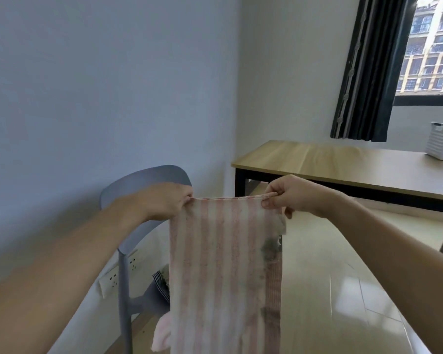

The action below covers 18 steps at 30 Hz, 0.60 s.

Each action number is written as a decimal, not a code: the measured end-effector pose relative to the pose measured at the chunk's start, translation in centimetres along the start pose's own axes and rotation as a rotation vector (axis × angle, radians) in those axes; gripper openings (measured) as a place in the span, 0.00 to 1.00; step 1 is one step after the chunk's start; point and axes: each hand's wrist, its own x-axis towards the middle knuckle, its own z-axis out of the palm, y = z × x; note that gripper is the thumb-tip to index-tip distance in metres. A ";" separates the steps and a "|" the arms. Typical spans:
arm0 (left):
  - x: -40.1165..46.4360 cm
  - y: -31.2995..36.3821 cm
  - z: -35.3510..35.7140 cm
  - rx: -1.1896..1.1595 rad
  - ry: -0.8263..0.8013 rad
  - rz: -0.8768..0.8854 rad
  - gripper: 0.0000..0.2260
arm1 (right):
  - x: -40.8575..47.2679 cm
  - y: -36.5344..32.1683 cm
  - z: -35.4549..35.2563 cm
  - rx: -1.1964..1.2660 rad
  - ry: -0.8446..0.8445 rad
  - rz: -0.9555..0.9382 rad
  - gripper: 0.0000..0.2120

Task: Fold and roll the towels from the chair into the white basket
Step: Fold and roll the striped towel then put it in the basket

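Note:
A pink-and-white striped towel [220,272] hangs straight down in front of me, stretched flat by its top edge. My left hand [164,200] pinches its top left corner and my right hand [294,194] pinches its top right corner. Behind it stands the grey chair [138,190], with a dark striped towel [161,284] and a pale pink towel [161,333] partly showing on the seat, mostly hidden by the held towel. The white basket [441,141] sits on the wooden table [343,162] at the far right.
A blue-grey wall runs along the left, with a white power strip [115,274] low beside the chair. A dark curtain [368,72] and a window lie behind the table. Glossy tiled floor [330,290] spreads between chair and table.

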 end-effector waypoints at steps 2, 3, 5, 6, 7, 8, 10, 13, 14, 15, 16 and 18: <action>1.3 -1.1 2.5 -0.017 -0.009 -0.037 0.11 | 1.8 1.5 1.4 -0.031 0.030 0.017 0.07; 1.9 -1.5 3.5 -0.043 -0.023 -0.052 0.12 | 2.6 2.3 2.1 -0.047 0.042 0.023 0.07; 3.2 -2.4 5.6 -0.117 -0.070 -0.087 0.12 | 4.5 4.0 3.3 -0.051 0.054 0.031 0.07; 3.8 -2.8 6.5 -0.139 -0.099 -0.098 0.12 | 5.4 4.9 3.8 -0.043 0.063 0.033 0.06; 4.6 -3.2 7.4 -0.144 -0.133 -0.098 0.12 | 6.5 5.9 4.3 -0.032 0.075 0.037 0.06; 5.5 -3.5 8.4 -0.142 -0.164 -0.089 0.11 | 7.6 6.9 4.8 -0.024 0.093 0.041 0.05; 7.5 -4.2 10.3 -0.158 -0.184 -0.054 0.07 | 9.8 8.9 5.8 -0.025 0.127 0.042 0.05; 10.3 -5.3 12.9 -0.215 -0.071 -0.048 0.08 | 12.8 11.1 7.5 -0.033 0.173 0.032 0.07; 11.1 -5.7 13.7 -0.251 -0.018 -0.069 0.08 | 13.7 11.7 7.9 -0.031 0.195 0.021 0.08; 11.7 -5.9 14.3 -0.292 0.032 -0.091 0.08 | 14.3 12.1 8.2 -0.036 0.218 0.006 0.08; 12.2 -6.2 14.9 -0.327 0.076 -0.109 0.07 | 14.9 12.4 8.3 -0.048 0.242 -0.010 0.09; 12.5 -6.2 15.5 -0.359 0.162 -0.114 0.05 | 15.4 12.6 8.2 -0.072 0.273 -0.033 0.09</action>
